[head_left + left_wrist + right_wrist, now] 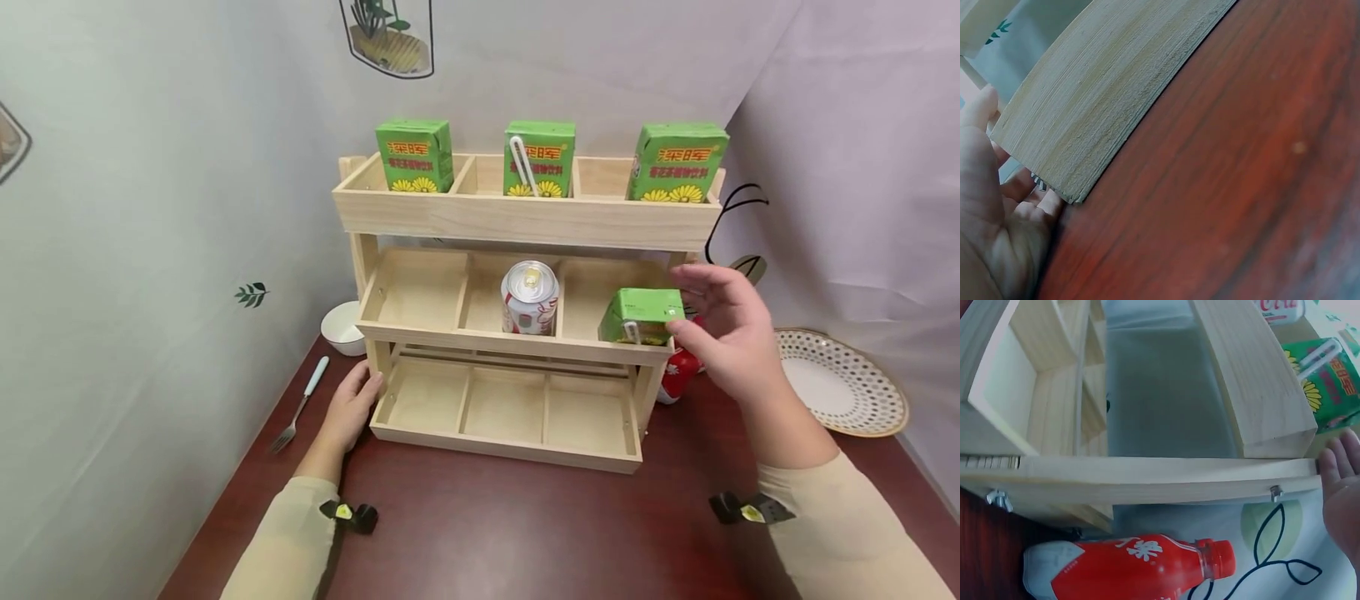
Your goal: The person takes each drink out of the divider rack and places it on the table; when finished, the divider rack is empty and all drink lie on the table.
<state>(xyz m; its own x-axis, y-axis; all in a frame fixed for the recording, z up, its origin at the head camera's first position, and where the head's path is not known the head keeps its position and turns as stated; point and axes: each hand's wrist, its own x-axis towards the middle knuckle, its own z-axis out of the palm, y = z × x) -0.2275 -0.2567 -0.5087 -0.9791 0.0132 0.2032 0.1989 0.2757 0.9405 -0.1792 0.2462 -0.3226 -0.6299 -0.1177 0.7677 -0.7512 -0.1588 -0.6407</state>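
A three-tier wooden shelf [506, 457] stands on the table. Its lower left end is held by my left hand [352, 410], with thumb and bent fingers around the corner [1072, 181]. My right hand [731, 333] is spread beside a green drink carton [643, 303] in the right compartment of the middle tier. The thumb tip is at the carton's right edge; whether it touches cannot be told. That carton carries a white straw [1319, 357] on its front. A drink can [530, 302] stands in the middle compartment of the same tier.
Green cartons stand on the top tier at left [414, 157], middle [551, 158] and right [677, 162]. A red-labelled bottle [1141, 565] is behind the shelf's right side. A white bowl [342, 329] and fork [303, 404] lie left, a patterned plate [840, 385] right.
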